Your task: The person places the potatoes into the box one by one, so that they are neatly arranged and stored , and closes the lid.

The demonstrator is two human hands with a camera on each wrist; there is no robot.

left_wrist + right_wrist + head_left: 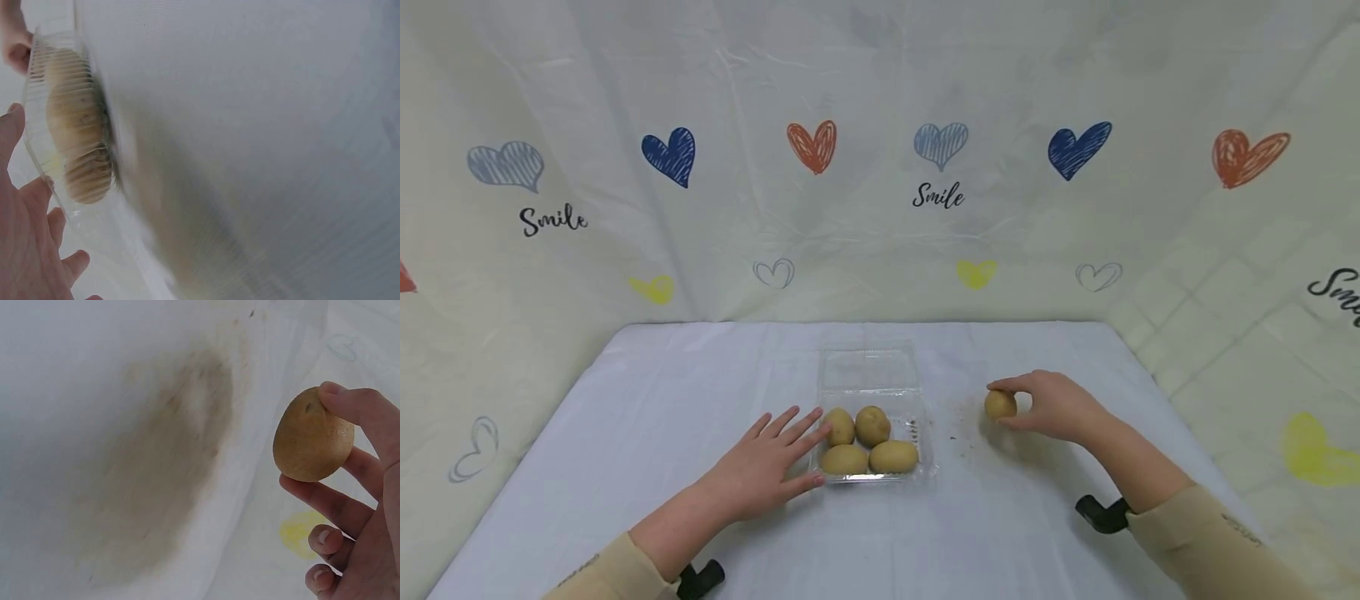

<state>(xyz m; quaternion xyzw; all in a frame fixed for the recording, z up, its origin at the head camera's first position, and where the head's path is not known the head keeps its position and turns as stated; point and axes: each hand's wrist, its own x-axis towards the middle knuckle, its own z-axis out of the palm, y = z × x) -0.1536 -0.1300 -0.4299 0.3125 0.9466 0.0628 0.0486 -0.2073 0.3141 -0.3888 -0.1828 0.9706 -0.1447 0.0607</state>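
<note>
A potato (312, 436) is pinched between the thumb and fingers of my right hand (1058, 406), above the cloth to the right of the box. Several potatoes (892, 457) lie inside a clear plastic box (925, 437), two at the back and two in front. My left hand (758, 473) is spread, its fingers straight, with thumb and fingertips right at the box's left side. Through the ribbed wall in the left wrist view, the potatoes (75, 122) show in a row.
The box's clear lid (868, 369) stands folded back behind it. Brown crumbs of dirt (966, 446) dot the white tablecloth (700, 400) between box and right hand. A pale curtain (865, 233) printed with hearts hangs behind the table.
</note>
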